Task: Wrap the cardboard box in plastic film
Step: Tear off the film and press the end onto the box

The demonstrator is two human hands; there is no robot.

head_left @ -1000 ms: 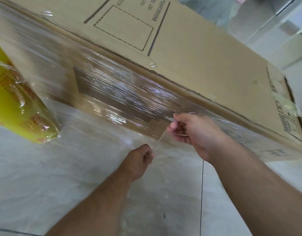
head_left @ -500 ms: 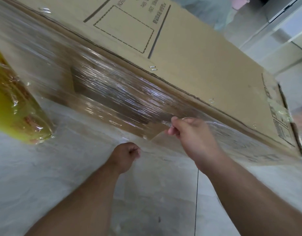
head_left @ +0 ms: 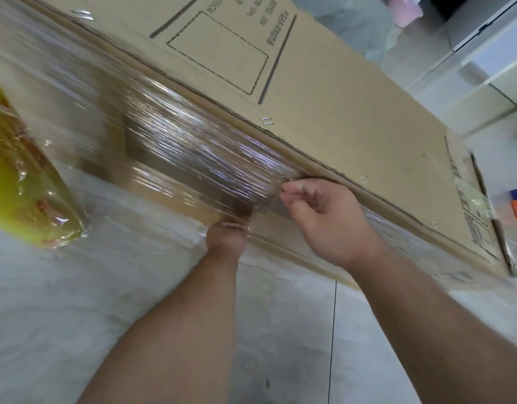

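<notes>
Flat brown corrugated cardboard box (head_left: 324,112) lies on the pale marble-look tiled floor (head_left: 76,301), stapled seam along its near edge. Glossy, wrinkled plastic film (head_left: 193,158) covers the near side. Right hand (head_left: 324,217) pinches the film edge; left hand (head_left: 226,240) is fisted on film at the box's bottom edge. Film-wrapped yellow bundle (head_left: 21,185) left.

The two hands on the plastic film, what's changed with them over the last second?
The left hand moved up from over the floor to the lower side of the cardboard box, closing in under the right hand. It now presses its grip on the plastic film against the box. The right hand kept pinching the film edge just below the box's top edge. The yellow roll stayed at left.
</notes>
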